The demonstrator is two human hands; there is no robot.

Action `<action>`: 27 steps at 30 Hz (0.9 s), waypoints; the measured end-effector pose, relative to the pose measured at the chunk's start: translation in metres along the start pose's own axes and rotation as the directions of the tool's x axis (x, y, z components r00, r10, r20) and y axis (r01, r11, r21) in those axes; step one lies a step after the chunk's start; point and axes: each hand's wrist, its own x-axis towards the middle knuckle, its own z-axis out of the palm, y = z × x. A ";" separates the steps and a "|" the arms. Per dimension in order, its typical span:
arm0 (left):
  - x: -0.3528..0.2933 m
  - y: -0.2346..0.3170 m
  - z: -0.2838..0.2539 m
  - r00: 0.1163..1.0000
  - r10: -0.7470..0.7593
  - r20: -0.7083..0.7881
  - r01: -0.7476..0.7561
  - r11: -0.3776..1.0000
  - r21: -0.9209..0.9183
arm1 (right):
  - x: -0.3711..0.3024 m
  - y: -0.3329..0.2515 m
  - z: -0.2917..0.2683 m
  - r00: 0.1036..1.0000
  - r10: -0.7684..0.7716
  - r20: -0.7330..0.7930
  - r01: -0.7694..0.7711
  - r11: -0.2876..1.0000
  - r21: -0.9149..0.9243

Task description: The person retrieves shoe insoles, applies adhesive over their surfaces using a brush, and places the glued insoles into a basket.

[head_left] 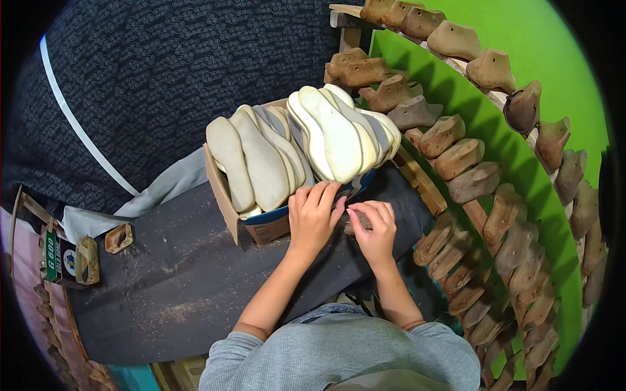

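- A dark patterned cloth (195,65) spreads across the far left, crossed by a pale strip.
- A bright green panel (574,72) stands on the right, behind curved racks carrying rows of brown shoe lasts (460,158).
- The desk (176,274), under a dark cover, fills the middle, with light crumbs scattered over its left part.
- A cardboard box (269,231) stands on the far side of the desk, packed with shoe-sole pieces (261,173): grey and cream ones on the left, paler ones rising higher on the right.
- The left hand (312,218) has its fingers bent at the box's near side, just below the pale pieces; whether it grips anything, I cannot tell.
- The right hand (375,231) is beside it, thumb and fingertips drawn together; I cannot tell whether it holds the fuzzy brown lump (360,223) by its palm.
- A green-and-dark container (57,257) stands at the desk's left end.
- A small brown tray (119,238) lies to its right.
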 end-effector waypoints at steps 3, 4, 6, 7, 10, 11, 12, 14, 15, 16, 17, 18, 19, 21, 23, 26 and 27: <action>0.010 0.004 0.020 1.000 0.001 0.007 -0.001 1.000 0.024 | 0.007 0.017 -0.002 1.000 0.001 -0.005 -0.001 1.000 -0.006; 0.012 0.005 0.024 1.000 -0.008 0.023 0.007 1.000 0.028 | 0.009 0.022 -0.002 1.000 0.000 -0.009 0.000 1.000 -0.005; 0.016 0.004 0.032 1.000 0.002 -0.011 -0.002 0.999 0.044 | 0.012 0.029 -0.002 1.000 -0.009 0.004 0.009 1.000 0.005; 0.016 0.003 0.033 1.000 -0.020 -0.009 0.020 0.999 0.048 | 0.012 0.031 -0.003 1.000 -0.015 0.014 0.015 1.000 0.012; 0.017 0.006 0.030 0.998 -0.053 -0.019 0.054 0.998 0.035 | 0.014 0.033 -0.002 0.999 -0.029 0.023 0.028 0.999 0.043; 0.017 0.007 0.028 0.997 -0.041 -0.066 0.043 0.998 0.038 | 0.015 0.034 -0.002 0.999 -0.033 0.029 0.031 0.998 0.050; 0.017 0.008 0.024 0.993 -0.028 -0.113 0.033 0.999 0.043 | 0.016 0.033 -0.002 0.999 -0.034 0.019 0.033 0.997 0.069; 0.020 0.009 0.010 0.977 -0.044 -0.208 0.055 0.997 0.051 | 0.017 0.031 -0.001 0.999 -0.038 0.014 0.036 0.994 0.099; 0.022 0.008 0.002 0.964 -0.023 -0.267 0.041 0.997 0.064 | 0.018 0.029 0.000 0.999 -0.053 0.000 0.053 0.992 0.115; 0.024 0.007 -0.008 0.946 -0.001 -0.323 0.028 0.997 0.078 | 0.018 0.028 0.001 0.998 -0.068 -0.013 0.069 0.989 0.130; 0.023 0.004 -0.018 0.931 0.030 -0.365 0.002 0.996 0.087 | 0.019 0.025 0.003 0.997 -0.072 -0.006 0.072 0.987 0.143; 0.024 0.004 -0.028 0.910 0.037 -0.414 -0.011 0.998 0.065 | 0.019 0.023 0.005 0.997 -0.081 -0.011 0.082 0.985 0.152; 0.024 0.003 -0.039 0.891 0.047 -0.452 -0.018 0.997 0.069 | 0.019 0.020 0.007 0.996 -0.093 -0.017 0.094 0.982 0.162; 0.019 0.001 -0.059 0.848 0.020 -0.530 0.011 0.998 0.056 | 0.020 0.012 0.011 0.992 -0.123 -0.016 0.123 0.972 0.200; 0.008 -0.002 -0.082 0.801 -0.110 -0.588 0.112 0.993 -0.033 | 0.020 -0.001 0.016 0.988 -0.153 -0.018 0.153 0.958 0.243; -0.011 -0.014 -0.113 0.566 -0.481 -0.669 0.233 0.872 -0.430 | 0.019 -0.028 0.025 0.975 -0.220 -0.014 0.213 0.925 0.314; -0.014 -0.020 -0.128 0.539 -0.531 -0.654 0.181 0.831 -0.526 | 0.018 -0.040 0.030 0.969 -0.245 -0.021 0.236 0.905 0.353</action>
